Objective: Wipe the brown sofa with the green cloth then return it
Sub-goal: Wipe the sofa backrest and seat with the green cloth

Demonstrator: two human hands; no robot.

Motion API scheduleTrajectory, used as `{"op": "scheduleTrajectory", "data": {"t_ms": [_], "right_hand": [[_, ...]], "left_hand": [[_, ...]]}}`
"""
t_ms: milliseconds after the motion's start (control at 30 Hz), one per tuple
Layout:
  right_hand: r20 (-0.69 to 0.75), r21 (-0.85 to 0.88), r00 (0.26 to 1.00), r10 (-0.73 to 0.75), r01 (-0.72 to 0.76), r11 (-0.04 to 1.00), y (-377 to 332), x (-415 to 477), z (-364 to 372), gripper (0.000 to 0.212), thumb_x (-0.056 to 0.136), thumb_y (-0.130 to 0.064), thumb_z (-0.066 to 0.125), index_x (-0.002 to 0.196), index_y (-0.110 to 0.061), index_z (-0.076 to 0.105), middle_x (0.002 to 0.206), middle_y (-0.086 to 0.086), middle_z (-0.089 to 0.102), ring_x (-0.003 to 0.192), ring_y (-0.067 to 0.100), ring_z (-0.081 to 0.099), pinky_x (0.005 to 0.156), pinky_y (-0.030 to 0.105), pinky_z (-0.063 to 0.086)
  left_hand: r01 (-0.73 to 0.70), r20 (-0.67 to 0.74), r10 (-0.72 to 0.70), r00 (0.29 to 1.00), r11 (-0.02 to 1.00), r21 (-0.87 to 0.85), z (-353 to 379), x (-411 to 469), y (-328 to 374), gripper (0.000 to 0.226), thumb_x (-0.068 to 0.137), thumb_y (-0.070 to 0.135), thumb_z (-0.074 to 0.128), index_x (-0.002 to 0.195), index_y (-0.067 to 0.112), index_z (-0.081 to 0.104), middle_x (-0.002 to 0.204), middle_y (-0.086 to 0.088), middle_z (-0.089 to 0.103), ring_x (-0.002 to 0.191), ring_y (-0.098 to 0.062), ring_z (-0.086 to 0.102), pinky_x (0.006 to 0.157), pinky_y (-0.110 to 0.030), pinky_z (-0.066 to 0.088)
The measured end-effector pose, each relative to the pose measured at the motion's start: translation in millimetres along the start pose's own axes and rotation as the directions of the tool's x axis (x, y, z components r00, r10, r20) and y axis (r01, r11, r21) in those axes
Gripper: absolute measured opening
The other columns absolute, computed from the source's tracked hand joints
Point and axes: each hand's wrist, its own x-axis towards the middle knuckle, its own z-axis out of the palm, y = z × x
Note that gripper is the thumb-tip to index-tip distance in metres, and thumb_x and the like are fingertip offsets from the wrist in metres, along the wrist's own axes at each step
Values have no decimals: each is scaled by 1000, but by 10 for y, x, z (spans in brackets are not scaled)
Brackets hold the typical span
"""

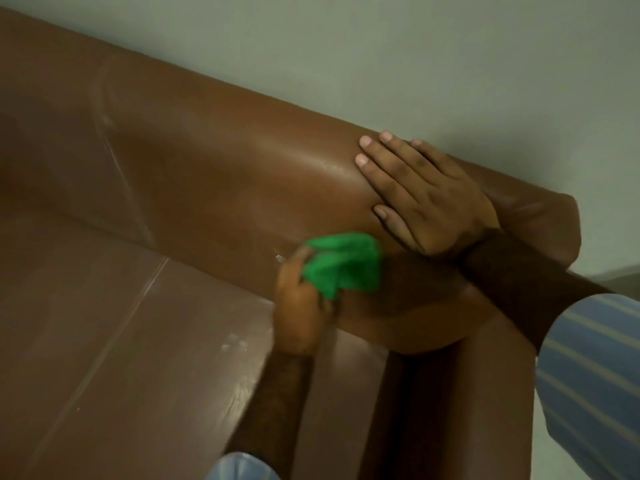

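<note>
1. The brown sofa point(194, 174) fills most of the frame, its backrest running from the upper left down to the right, its seat cushion at lower left, and an armrest at lower right. A pale wall sits behind it along the top.

2. The right hand point(426, 199), centre right, lies flat and open on the top of the backrest, fingers spread and pressing the leather, holding nothing. It looks to be bracing the person.

3. The left hand point(301, 306), just below centre, is closed around the green cloth point(341, 265), which is bunched up. The cloth sticks out above and to the right of the curled fingers and presses on the lower backrest, near where it meets the armrest.

4. Small whitish marks point(235, 344) show on the seat cushion left of the left hand, and one speck just beside the cloth.

5. Judged from this, wiping is under way at the right end of the sofa. The marked seat and the long stretch toward the upper left probably remain, and the cloth has not yet been returned.
</note>
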Motion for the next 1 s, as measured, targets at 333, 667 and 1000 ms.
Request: {"op": "scheduleTrajectory", "data": {"t_ms": [333,667,1000], "right_hand": [[-25,-26,1000,14,-14,1000,-31,-7,32,64,113,-43,29,169,-14,23,177,10,26,163,29,28,132,48,29],[-16,-43,1000,13,-14,999,-46,-9,-4,63,114,-42,29,169,-13,23,177,12,26,163,30,29,131,49,30],[-4,-31,1000,18,-18,999,-41,-12,-39,63,114,-43,24,169,-12,25,176,12,27,163,30,29,132,48,29]], "left_hand": [[553,-388,-583,714,809,-199,365,-18,271,31,78,11,58,104,-5,57,102,-27,65,96,-33,62,88,-37,46],[363,-123,-364,923,931,-28,345,-272,-30,55,75,-1,58,130,4,54,136,-13,57,128,-22,46,113,-12,25],[624,-481,-719,502,686,-374,320,167,-16,38,81,3,54,117,-8,54,119,-29,60,114,-39,57,102,-39,44]]}}
